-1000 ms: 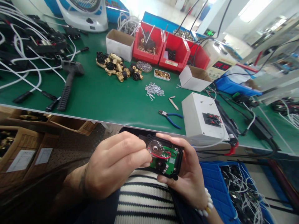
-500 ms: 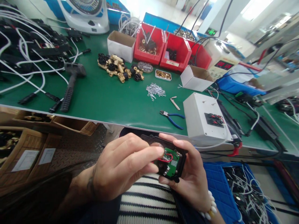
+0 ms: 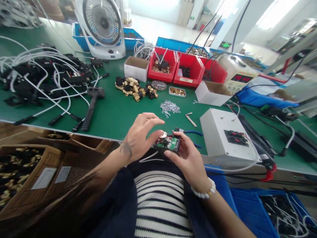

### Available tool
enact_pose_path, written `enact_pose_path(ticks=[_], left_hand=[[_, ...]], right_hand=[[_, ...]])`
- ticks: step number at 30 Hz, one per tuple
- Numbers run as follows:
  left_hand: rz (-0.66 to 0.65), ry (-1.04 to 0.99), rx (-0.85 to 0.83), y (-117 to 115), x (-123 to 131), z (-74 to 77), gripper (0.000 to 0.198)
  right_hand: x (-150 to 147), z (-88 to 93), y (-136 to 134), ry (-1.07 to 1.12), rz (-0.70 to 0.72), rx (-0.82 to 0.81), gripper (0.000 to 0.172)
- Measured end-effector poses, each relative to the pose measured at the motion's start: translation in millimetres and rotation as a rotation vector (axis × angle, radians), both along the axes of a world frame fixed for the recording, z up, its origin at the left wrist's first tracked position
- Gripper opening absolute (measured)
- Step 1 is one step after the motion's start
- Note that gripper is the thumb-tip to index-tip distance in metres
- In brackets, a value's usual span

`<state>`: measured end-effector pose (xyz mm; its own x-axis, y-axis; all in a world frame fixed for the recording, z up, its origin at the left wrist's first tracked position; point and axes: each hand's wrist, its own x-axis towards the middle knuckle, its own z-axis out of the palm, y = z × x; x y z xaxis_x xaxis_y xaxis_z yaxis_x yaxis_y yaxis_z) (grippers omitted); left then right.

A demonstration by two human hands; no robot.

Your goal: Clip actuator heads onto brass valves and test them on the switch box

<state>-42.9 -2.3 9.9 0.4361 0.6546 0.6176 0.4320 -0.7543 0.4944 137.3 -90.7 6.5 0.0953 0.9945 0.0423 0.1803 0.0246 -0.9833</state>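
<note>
My right hand (image 3: 190, 160) grips a black plastic housing with a green circuit board (image 3: 174, 143) at the front edge of the bench. Red wires and a round, shiny metal piece show inside it. At the housing's left side is my left hand (image 3: 141, 135), with its fingers spread and its thumb near the round piece; whether the thumb touches is unclear. Just beyond the housing lie blue-handled cutting pliers (image 3: 192, 132), partly hidden by it. A white cable (image 3: 148, 158) hangs below the housing, its far end out of sight.
A grey box with a black terminal (image 3: 220, 132) stands to the right. Metal clips (image 3: 169, 107), brass fittings (image 3: 135, 89) and a hammer (image 3: 91, 105) lie on the green bench (image 3: 111, 115). Red bins (image 3: 189, 71) and a fan (image 3: 104, 29) stand behind.
Both hands and the housing have moved away from my body, up to the bench edge. My left fingers have lifted off the circuit board and spread. The view has shifted too.
</note>
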Motion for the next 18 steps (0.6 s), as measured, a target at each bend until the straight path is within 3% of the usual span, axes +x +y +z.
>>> enact_pose_path(ticks=[4, 8, 11, 14, 18], left_hand=[[0.220, 0.045, 0.001, 79, -2, -9.5, 0.040], [0.396, 0.106, -0.047, 155, -12, -0.5, 0.042], [0.468, 0.163, -0.122, 199, -19, 5.1, 0.046], [0.463, 0.233, -0.215, 224, -22, 0.5, 0.040], [0.465, 0.262, -0.245, 223, -22, -14.2, 0.033]], right_hand=[[1, -21.0, 34, -0.060, -0.117, -0.036, 0.057], [6, -35.1, 46, -0.173, -0.155, -0.036, 0.056], [6, -36.9, 43, -0.263, -0.173, -0.032, 0.053], [3, -34.3, 36, -0.328, -0.172, -0.025, 0.054], [2, -30.0, 20, -0.426, -0.135, -0.008, 0.056]])
